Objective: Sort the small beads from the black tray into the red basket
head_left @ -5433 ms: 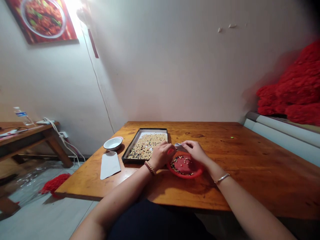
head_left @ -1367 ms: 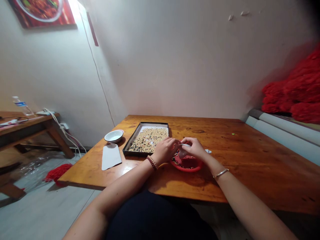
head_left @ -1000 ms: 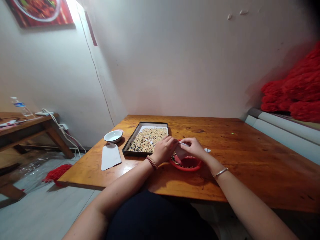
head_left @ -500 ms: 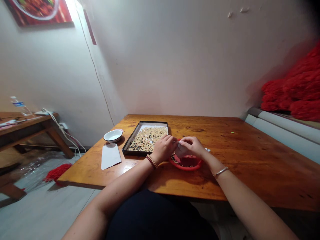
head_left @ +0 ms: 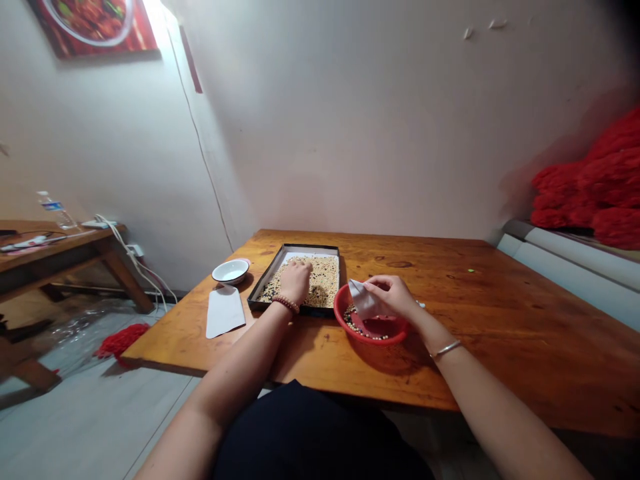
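Observation:
A black-rimmed tray (head_left: 293, 309) holds a layer of pale beans (head_left: 325, 277) mixed with dark ones. Over the tray's middle is my left hand (head_left: 296, 281), its fingers curled down at the beans; whatever they pinch is hidden. My right hand (head_left: 391, 293) pinches the top edge of a small white pouch (head_left: 364, 301). That pouch hangs inside a red bowl (head_left: 370, 339), right of the tray, where some mixed beans lie at the bottom.
A white bowl (head_left: 231, 272) and a white sheet (head_left: 225, 312) sit left of the tray on the wooden table (head_left: 500, 313). Red bundles (head_left: 590, 180) are piled at the far right. A side table with a bottle (head_left: 56, 209) stands at the left.
My left hand has left the pouch and moved left over the tray. My right hand still holds the pouch above the red bowl. The view has shifted slightly.

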Available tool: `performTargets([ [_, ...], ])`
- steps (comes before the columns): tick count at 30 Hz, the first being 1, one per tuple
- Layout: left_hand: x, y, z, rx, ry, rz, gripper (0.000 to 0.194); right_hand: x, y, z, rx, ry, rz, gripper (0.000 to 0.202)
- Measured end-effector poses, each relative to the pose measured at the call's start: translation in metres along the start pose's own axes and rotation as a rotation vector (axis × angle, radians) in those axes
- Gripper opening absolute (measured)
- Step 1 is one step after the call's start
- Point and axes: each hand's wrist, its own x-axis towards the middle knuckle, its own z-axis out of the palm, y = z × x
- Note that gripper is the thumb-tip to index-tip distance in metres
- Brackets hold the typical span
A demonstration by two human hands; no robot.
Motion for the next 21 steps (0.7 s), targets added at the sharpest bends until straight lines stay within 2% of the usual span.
performTargets([
  [4,0.004,-0.017,0.007,0.024,-0.108,-0.091,0.020,0.002,0.006,0.000,0.020,-0.001,0.006,0.032],
  [9,0.004,-0.015,0.010,0.041,-0.195,-0.132,0.022,0.003,0.009,-0.001,0.005,0.001,0.008,0.032],
  [21,0.006,-0.013,0.009,0.030,-0.222,-0.120,0.021,0.002,0.000,-0.003,0.036,0.060,0.001,0.029],
])
